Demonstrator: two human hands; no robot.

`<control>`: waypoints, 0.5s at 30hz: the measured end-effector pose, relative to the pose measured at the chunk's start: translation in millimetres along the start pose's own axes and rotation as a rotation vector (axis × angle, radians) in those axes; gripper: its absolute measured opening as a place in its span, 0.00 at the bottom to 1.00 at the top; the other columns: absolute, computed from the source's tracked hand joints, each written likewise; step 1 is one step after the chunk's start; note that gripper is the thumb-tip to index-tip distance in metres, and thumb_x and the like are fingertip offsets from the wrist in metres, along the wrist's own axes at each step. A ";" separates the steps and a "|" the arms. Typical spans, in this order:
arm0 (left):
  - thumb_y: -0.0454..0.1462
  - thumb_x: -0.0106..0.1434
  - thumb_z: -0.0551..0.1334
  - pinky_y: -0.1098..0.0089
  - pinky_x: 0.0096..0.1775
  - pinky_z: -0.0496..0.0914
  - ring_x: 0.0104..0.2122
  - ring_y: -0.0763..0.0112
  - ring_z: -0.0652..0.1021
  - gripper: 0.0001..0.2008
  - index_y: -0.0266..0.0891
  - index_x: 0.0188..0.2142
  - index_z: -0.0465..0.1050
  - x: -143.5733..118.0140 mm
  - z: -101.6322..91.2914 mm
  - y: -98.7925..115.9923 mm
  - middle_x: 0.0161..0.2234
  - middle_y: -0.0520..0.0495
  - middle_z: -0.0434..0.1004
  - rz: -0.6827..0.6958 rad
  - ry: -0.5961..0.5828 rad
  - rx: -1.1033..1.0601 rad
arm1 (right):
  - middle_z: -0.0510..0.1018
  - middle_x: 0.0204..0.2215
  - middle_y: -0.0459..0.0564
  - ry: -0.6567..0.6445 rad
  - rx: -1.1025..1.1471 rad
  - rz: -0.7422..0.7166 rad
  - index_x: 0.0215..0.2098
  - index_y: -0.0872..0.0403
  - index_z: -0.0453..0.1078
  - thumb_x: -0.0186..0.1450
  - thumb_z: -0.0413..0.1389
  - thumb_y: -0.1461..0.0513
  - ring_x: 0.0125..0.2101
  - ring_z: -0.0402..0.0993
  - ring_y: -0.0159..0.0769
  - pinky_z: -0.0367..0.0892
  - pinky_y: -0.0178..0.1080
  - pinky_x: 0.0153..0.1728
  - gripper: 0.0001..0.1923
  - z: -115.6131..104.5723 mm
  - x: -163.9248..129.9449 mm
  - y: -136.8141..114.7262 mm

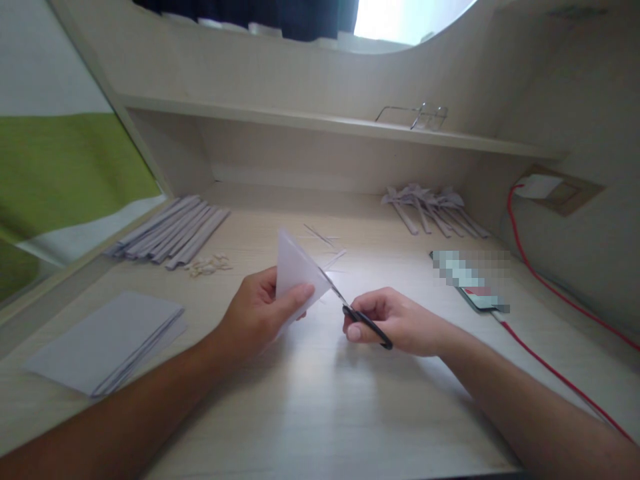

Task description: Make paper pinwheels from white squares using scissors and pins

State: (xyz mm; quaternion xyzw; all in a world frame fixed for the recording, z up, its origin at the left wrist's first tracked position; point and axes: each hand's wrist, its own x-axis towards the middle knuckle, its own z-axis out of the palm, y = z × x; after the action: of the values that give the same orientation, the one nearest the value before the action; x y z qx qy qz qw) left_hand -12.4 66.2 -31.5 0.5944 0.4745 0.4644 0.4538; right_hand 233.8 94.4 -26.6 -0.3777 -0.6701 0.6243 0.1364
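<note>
My left hand [270, 303] pinches a folded white sheet of paper [295, 267], held up above the desk as a triangle with its tip pointing upward. Black-handled scissors [367, 325] are gripped in my right hand [395, 320]. Their blades reach up and left to the right edge of the paper; how far they are parted I cannot tell. Thin paper strips [323, 237] lie on the desk behind the paper. My left fingers are partly hidden behind the sheet.
A stack of folded paper [110, 337] lies at the left, with rolled paper tubes [173, 230] and small pale bits [210, 265] beyond it. Paper tubes with leafy ends [430, 207] sit at the back right. A phone [470, 283] with a red cable [550, 370] lies at the right.
</note>
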 end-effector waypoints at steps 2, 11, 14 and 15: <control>0.45 0.60 0.70 0.76 0.21 0.61 0.20 0.75 0.69 0.14 0.36 0.28 0.75 -0.7 0.2 1.2 0.21 0.53 0.73 -0.024 0.010 0.024 | 0.68 0.24 0.42 -0.007 0.031 -0.002 0.34 0.58 0.77 0.60 0.70 0.49 0.25 0.58 0.28 0.51 0.34 0.25 0.20 1.4 -0.5 -0.8; 0.44 0.57 0.71 0.76 0.20 0.61 0.19 0.76 0.69 0.15 0.35 0.24 0.75 -1.2 0.4 5.5 0.19 0.53 0.72 -0.047 0.027 0.037 | 0.71 0.27 0.44 -0.027 0.001 -0.012 0.36 0.59 0.77 0.60 0.69 0.48 0.27 0.62 0.29 0.54 0.34 0.27 0.21 4.2 -3.0 -2.6; 0.45 0.57 0.71 0.75 0.20 0.61 0.19 0.75 0.69 0.16 0.36 0.23 0.75 -0.6 0.2 5.4 0.19 0.53 0.72 -0.040 0.025 0.058 | 0.71 0.26 0.44 -0.022 -0.006 -0.004 0.35 0.59 0.77 0.60 0.69 0.48 0.27 0.61 0.29 0.54 0.34 0.27 0.22 5.0 -3.3 -3.7; 0.45 0.56 0.71 0.75 0.20 0.61 0.19 0.75 0.69 0.16 0.36 0.23 0.75 -0.3 0.3 5.4 0.19 0.53 0.72 -0.040 0.025 0.063 | 0.71 0.26 0.44 -0.022 -0.009 -0.005 0.35 0.59 0.77 0.60 0.69 0.48 0.27 0.61 0.29 0.54 0.34 0.27 0.22 5.2 -3.4 -4.0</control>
State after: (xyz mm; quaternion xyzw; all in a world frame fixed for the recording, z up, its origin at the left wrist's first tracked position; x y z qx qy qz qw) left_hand -11.4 65.1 -26.4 0.5929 0.5063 0.4473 0.4382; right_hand 231.3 88.5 -22.8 -0.3699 -0.6752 0.6251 0.1288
